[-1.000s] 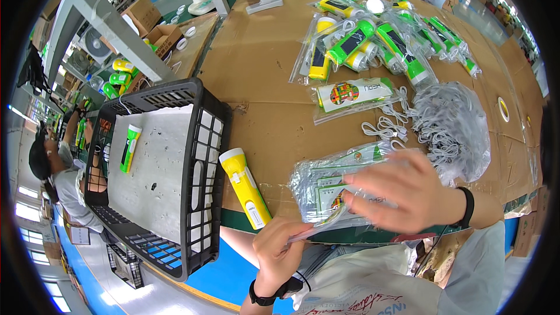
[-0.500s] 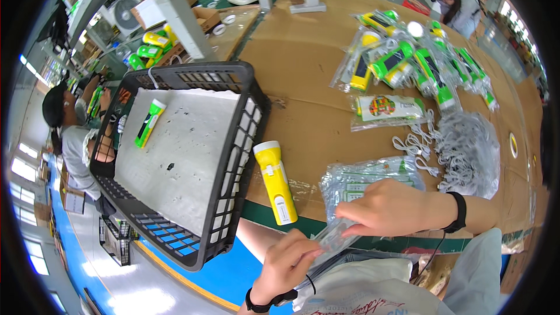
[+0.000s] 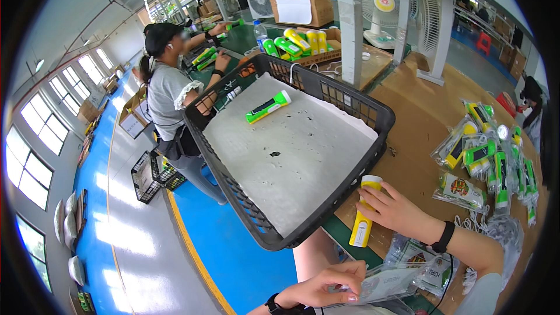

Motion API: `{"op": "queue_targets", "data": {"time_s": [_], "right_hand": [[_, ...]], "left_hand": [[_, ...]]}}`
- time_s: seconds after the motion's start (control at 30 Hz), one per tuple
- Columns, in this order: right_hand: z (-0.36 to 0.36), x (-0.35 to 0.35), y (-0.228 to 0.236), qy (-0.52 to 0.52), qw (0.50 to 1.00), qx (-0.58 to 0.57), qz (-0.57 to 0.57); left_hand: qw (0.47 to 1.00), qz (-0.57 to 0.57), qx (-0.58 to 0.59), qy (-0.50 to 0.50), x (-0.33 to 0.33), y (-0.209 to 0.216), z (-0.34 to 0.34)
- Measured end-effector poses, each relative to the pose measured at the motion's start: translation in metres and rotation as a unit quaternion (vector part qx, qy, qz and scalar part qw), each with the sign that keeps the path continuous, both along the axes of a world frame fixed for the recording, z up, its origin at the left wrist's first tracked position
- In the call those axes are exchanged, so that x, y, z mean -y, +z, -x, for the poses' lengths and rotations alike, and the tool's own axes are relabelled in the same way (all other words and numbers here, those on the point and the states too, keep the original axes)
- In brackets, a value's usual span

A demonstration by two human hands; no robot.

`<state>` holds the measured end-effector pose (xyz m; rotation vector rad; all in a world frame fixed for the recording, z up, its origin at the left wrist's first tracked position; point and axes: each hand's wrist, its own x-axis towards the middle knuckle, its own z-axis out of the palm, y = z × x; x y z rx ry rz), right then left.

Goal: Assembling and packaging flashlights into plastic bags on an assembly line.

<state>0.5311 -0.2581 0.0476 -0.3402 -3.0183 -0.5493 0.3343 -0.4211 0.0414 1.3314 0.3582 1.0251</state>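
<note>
My left hand [image 3: 332,283] pinches a clear plastic bag [image 3: 388,283] with printing on it, low in front of me. Beside the crate, my right hand [image 3: 396,207] has its fingers curled over a yellow flashlight [image 3: 360,232] with a white head, which lies on the table near its edge. The thumb and the flashlight's far side are partly hidden. Under and beside the bag lies a stack of flat clear bags with green-printed inserts [image 3: 417,254].
A black plastic crate [image 3: 388,131] lined with a grey sheet holds one green flashlight [image 3: 268,107]. Bagged flashlights [image 3: 481,151] and white cables [image 3: 466,221] lie at the right. A co-worker [image 3: 169,81] stands at the left beyond the crate, near a box of flashlights [image 3: 303,44].
My right hand has let go of the bag and moved onto the yellow flashlight. The bag stays in my left hand. The view has swung left.
</note>
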Motion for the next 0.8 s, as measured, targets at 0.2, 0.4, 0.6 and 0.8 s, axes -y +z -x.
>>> {"op": "queue_targets", "data": {"time_s": [0.2,0.4,0.6,0.8], "right_hand": [[-0.003,-0.019,-0.013,0.006,0.998,0.029,-0.048],[-0.054,-0.022,0.021,-0.265,0.815,0.013,0.515],[-0.098,0.020,0.037,-0.231,0.454,-0.283,0.812],[-0.111,0.056,0.047,-0.047,0.667,-0.271,0.692]], "left_hand": [[0.999,0.018,-0.038,0.026,0.008,-0.009,0.001],[0.992,-0.023,-0.070,0.104,0.004,-0.004,0.008],[0.988,-0.082,-0.100,0.086,-0.010,-0.003,-0.009],[0.949,-0.159,-0.259,0.080,-0.022,0.016,-0.038]]}}
